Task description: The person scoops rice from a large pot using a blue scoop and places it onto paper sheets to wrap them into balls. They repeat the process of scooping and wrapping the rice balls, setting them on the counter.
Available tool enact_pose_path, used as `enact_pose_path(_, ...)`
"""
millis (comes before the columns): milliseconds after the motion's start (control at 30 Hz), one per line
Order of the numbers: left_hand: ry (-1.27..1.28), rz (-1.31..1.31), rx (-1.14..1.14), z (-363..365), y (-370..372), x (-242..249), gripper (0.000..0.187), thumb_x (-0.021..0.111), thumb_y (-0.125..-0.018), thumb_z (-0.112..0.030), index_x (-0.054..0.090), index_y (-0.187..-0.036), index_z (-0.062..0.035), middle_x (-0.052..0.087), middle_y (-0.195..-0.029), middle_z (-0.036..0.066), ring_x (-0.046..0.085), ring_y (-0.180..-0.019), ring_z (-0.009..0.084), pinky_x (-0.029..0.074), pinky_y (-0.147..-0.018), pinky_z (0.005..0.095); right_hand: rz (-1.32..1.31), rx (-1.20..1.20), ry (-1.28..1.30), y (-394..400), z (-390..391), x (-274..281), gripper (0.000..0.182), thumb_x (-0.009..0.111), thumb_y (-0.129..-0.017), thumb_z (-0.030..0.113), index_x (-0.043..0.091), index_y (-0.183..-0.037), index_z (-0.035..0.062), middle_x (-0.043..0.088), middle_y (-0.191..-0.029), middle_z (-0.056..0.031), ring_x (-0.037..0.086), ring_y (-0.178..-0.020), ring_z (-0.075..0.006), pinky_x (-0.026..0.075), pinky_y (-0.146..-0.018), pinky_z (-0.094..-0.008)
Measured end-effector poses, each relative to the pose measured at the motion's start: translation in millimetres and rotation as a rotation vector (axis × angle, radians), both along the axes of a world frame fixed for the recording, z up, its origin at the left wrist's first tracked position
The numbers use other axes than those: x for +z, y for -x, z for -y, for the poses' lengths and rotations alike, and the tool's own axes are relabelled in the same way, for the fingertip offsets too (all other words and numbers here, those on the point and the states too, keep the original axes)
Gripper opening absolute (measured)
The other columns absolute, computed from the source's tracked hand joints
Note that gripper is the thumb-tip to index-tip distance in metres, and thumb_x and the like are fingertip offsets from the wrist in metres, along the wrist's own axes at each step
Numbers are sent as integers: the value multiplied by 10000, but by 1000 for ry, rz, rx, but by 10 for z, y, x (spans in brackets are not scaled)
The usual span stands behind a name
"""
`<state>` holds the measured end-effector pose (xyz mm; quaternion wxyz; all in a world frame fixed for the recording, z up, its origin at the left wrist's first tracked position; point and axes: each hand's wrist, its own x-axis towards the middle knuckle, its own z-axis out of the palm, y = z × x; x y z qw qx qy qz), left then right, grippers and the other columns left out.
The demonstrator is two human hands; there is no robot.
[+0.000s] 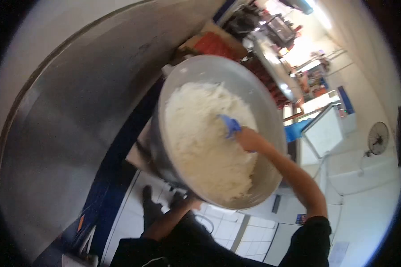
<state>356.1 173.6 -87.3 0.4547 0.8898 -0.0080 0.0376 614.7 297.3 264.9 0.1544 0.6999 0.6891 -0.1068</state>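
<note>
A large metal pot (269,120) holds a mass of white, grainy food that looks like rice (200,133). My right hand (249,139) is inside the pot, closed around a blue plastic tool (229,124) whose far end touches the white food. Below the pot's near rim is my left hand (192,203), close against the pot's outer side; its fingers are mostly hidden by the pot.
A broad metal surface (84,84) fills the left. Beyond the pot are a red item in a box (214,44) and a cluttered counter (272,58). A fan (378,138) hangs on the right wall. White floor tiles (129,218) lie below.
</note>
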Motion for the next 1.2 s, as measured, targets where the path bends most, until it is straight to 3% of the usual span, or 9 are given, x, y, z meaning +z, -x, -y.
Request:
enact_pose_path(67, 0, -20, -1, -14, 15, 48, 984, 801, -728, -141, 285, -1562, -212, 462, -1445, 185, 433, -1345, 353, 340, -1131, 459, -290, -781, 197, 394, -71, 490, 393, 433, -1005, 307, 566, -970, -61, 625, -702, -215, 609, -491, -321, 503, -515, -458)
enact_pose_path(300, -2, -49, -60, -42, 19, 106, 978, 801, -736, -160, 282, -1563, -203, 408, -1480, 188, 387, -1374, 359, 310, -1150, 459, -402, -771, 184, 845, 143, 659, 394, 409, -1030, 324, 537, -959, -42, 507, -590, -72, 523, -430, -214, 469, -447, -379)
enact_pose_path(400, 9, -48, -77, -36, 13, 115, 975, 801, -740, -168, 280, -1563, -199, 385, -1495, 189, 367, -1386, 362, 297, -1158, 459, -678, -817, 444, 1110, -3, 817, 380, 432, -1035, 353, 550, -930, 8, 450, -560, -1, 450, -398, -139, 406, -391, -312)
enact_pose_path(467, 14, -47, -93, -43, 14, 138, 973, 801, -742, -173, 279, -1563, -196, 369, -1505, 190, 354, -1395, 364, 288, -1164, 459, -1076, -1058, 648, 1047, -108, 850, 350, 454, -1039, 381, 541, -929, 60, 395, -555, 57, 353, -384, -47, 309, -339, -230)
enact_pose_path(600, 20, -45, -91, -76, 34, 115, 970, 801, -747, -184, 277, -1563, -190, 339, -1526, 192, 327, -1411, 368, 271, -1175, 459, -1365, -1176, 638, 1020, -102, 880, 305, 457, -1047, 373, 516, -953, 89, 356, -555, 82, 284, -379, 0, 226, -320, -177)
enact_pose_path(667, 19, -49, -106, -103, 25, 119, 968, 801, -749, -189, 276, -1564, -188, 323, -1536, 193, 314, -1419, 369, 262, -1180, 459, -1599, -1239, 517, 976, -11, 851, 292, 452, -1051, 365, 502, -991, 84, 351, -553, 88, 281, -367, -5, 223, -314, -166)
enact_pose_path(933, -3, -104, -226, -186, -52, 209, 963, 801, -759, -210, 273, -1564, -177, 261, -1576, 196, 261, -1452, 377, 228, -1202, 460, -1773, -1267, 301, 943, 460, 1244, 288, 435, -1060, 355, 508, -992, 84, 325, -564, 90, 252, -378, 3, 199, -316, -165)
enact_pose_path(1100, -35, -177, -313, -296, -121, 548, 960, 801, -765, -223, 270, -1564, -170, 223, -1602, 198, 228, -1473, 381, 206, -1216, 460, -1990, -1151, 140, 792, 1191, 1712, 343, 412, -1067, 382, 520, -1031, 58, 330, -580, 83, 251, -366, 12, 222, -274, -160)
enact_pose_path(1200, -20, -231, -351, -368, -170, 951, 959, 801, -769, -231, 269, -1564, -166, 200, -1617, 199, 208, -1485, 384, 193, -1224, 460, -2040, -1294, -96, 728, 1840, 1914, 356, 402, -1068, 385, 518, -1046, 49, 330, -574, 75, 256, -358, 12, 226, -267, -152)
